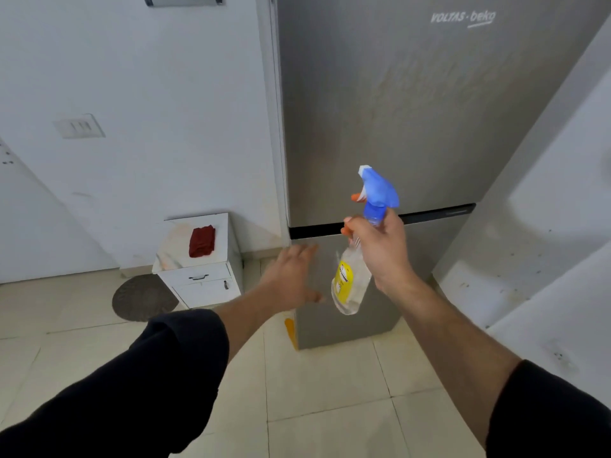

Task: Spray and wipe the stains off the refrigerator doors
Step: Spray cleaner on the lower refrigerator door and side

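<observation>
Gripping spray bottle, right hand before refrigerator door seam.

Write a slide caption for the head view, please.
Right hand holds a spray bottle before the fridge; left hand open; red cloth on the cabinet.

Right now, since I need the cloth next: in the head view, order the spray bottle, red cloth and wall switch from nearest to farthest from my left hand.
1. Spray bottle, just right of the left hand, held by the right hand.
2. Red cloth, left, on the white cabinet.
3. Wall switch, far upper left.
</observation>
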